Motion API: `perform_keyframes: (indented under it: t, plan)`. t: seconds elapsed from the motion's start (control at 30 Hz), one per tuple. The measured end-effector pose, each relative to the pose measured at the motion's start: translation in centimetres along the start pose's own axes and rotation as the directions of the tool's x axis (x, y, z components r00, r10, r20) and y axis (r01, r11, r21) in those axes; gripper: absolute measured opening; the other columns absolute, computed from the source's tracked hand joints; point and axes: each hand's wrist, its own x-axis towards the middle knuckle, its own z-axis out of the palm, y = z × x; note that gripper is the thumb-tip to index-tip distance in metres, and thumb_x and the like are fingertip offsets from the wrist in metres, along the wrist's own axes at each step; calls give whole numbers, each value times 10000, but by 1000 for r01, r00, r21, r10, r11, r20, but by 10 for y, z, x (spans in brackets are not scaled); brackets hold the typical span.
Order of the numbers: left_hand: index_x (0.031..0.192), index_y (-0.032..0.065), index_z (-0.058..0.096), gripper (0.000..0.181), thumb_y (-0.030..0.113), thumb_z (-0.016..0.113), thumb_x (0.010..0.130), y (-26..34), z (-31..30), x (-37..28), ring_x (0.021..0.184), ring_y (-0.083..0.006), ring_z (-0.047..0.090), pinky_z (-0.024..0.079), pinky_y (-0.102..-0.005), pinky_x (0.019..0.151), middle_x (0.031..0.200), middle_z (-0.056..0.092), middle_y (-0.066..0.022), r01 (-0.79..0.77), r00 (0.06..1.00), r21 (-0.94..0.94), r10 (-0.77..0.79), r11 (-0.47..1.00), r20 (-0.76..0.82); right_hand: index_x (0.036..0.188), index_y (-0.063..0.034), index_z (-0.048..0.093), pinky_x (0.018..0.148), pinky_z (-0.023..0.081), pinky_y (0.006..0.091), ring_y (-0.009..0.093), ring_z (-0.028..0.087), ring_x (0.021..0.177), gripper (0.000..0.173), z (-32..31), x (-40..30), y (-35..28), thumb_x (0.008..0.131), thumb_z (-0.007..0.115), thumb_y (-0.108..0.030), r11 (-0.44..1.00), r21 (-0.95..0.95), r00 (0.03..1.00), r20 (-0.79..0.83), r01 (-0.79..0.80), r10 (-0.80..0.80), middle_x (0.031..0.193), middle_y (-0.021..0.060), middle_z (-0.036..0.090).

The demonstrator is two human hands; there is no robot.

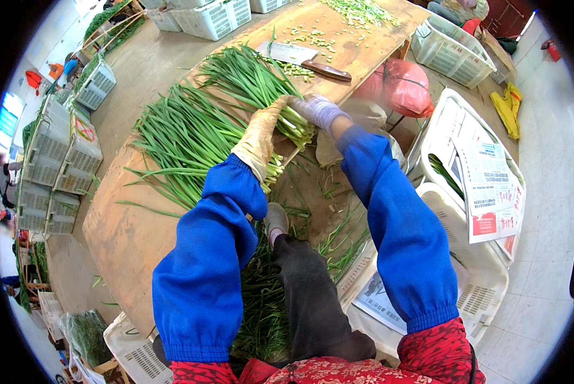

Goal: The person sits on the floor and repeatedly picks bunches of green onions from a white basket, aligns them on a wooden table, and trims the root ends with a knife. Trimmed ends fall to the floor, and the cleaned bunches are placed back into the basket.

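Observation:
A bunch of green chives (251, 77) is held near its pale cut ends by both of my hands, at the edge of a wooden table (119, 211). My left hand (263, 132), in a cream glove, lies along the near side of the bunch, its fingertips partly hidden. My right hand (319, 111), in a pale knitted glove, grips the far side of the stems. A larger heap of chives (191, 134) spreads over the table beside my left wrist. Beyond the bunch rests a cleaver with a wooden handle (326, 70), among chopped stem pieces (299, 72).
Newspaper sheets (486, 177) cover a white plastic crate (440, 120) to the right. Pink plastic-wrapped bundles (404, 89) sit beside the table. Loose chive leaves (344, 240) litter the floor around my shoe (276, 218). Stacked crates (52, 144) stand at left.

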Motion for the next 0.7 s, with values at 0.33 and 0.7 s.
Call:
perform_keyframes:
  t: [0.33, 0.7]
  plan:
    - [1016, 24, 611, 267, 247, 589, 871, -7, -20, 11, 791, -203, 591, 510, -389, 704, 887, 626, -77, -109, 987, -71, 116, 992, 113, 1100, -38, 598, 856, 434, 424, 375, 560, 1021, 730, 13, -11, 0, 777, 412, -666, 960, 245, 977, -190, 138, -92, 1031, 261, 597]
    - [1052, 39, 580, 254, 204, 607, 860, 73, -68, -105, 787, -163, 620, 525, -324, 711, 903, 636, -38, -556, 797, -64, 553, 829, 241, 1084, 3, 524, 769, 466, 410, 380, 596, 903, 607, -19, -92, -106, 814, 540, -541, 611, 392, 710, -540, 687, -452, 903, 249, 615]
